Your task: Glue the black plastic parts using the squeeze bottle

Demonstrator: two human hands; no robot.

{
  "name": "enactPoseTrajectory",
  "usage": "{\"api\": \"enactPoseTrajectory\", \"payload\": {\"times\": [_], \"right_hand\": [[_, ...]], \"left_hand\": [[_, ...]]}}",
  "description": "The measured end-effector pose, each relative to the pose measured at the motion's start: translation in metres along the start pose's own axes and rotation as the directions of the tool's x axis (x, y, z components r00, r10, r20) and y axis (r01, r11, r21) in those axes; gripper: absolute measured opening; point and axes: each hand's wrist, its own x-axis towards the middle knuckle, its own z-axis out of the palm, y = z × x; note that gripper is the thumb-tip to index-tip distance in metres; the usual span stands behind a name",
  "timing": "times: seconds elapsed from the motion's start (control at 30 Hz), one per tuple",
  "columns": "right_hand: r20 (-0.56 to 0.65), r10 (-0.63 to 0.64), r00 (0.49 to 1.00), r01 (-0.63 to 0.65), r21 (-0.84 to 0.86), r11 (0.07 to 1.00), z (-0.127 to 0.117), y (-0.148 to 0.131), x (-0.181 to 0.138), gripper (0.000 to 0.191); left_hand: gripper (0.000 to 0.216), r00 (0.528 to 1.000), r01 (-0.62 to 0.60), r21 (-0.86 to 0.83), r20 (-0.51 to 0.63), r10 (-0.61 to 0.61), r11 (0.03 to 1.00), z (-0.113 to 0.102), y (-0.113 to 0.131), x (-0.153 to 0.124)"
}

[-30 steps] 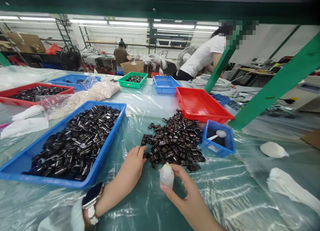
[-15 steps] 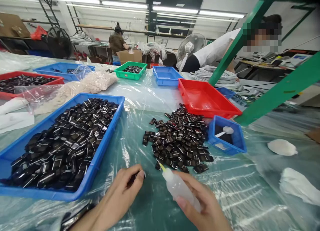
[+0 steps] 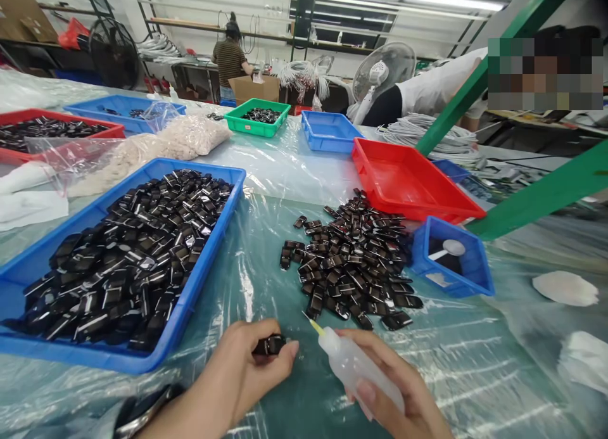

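Observation:
Between the thumb and fingers of my left hand point(image 3: 251, 366) is a small glossy black plastic part point(image 3: 270, 345), partly hidden by the fingers. My right hand point(image 3: 394, 375) is wrapped round a translucent white squeeze bottle point(image 3: 358, 363). The bottle's yellow-based needle tip point(image 3: 315, 325) points up and left, a little apart from the black part. Just beyond both hands lies a loose pile of similar black parts point(image 3: 351, 255). On the left, a long blue tray point(image 3: 199, 280) is filled with more of them.
A small blue bin point(image 3: 479, 268) with a white spoon point(image 3: 441, 250) stands right of the pile, before a red tray point(image 3: 418, 192) and a slanting green post point(image 3: 546, 201). Farther back are a green tray point(image 3: 259, 127), a bag of beige pieces point(image 3: 190, 138) and two people.
My left hand has turned and shifted slightly right, so the black part now shows between its fingers. The bottle in my right hand has moved a little right. The whole view has shifted.

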Motion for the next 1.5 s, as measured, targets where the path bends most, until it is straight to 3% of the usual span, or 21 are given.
{"api": "enactPoseTrajectory", "payload": {"times": [0.2, 0.57, 0.93, 1.17, 1.33, 1.5], "right_hand": [[-0.012, 0.038, 0.999, -0.038, -0.004, 0.999, -0.002, 0.008, 0.002, 0.043], [-0.02, 0.068, 0.997, -0.069, -0.064, 0.996, -0.01, 0.002, 0.004, 0.044], [-0.005, 0.049, 0.999, -0.049, -0.084, 0.995, -0.01, -0.007, 0.003, 0.039], [0.001, -0.068, 0.998, 0.067, -0.169, 0.983, -0.013, 0.003, 0.003, 0.027], [0.03, -0.161, 0.986, 0.164, -0.168, 0.972, -0.015, 0.0, 0.005, 0.026], [0.043, -0.227, 0.973, 0.231, -0.209, 0.95, -0.017, -0.009, 0.005, 0.031]], "left_hand": [[0.027, 0.995, -0.094, -0.054, 0.022, 0.095, 0.994, -0.007, 0.002, -0.007], [0.025, 0.96, -0.274, -0.131, -0.088, 0.264, 0.953, -0.01, 0.0, -0.012], [0.027, 0.96, -0.28, -0.134, -0.07, 0.273, 0.951, -0.009, -0.004, -0.016], [0.031, 0.919, -0.394, -0.066, -0.01, 0.394, 0.917, -0.012, -0.007, -0.017], [0.027, 0.92, -0.387, 0.011, 0.074, 0.385, 0.922, -0.018, -0.002, -0.02], [0.023, 0.918, -0.392, 0.044, 0.089, 0.387, 0.919, -0.022, 0.003, -0.019]]}}
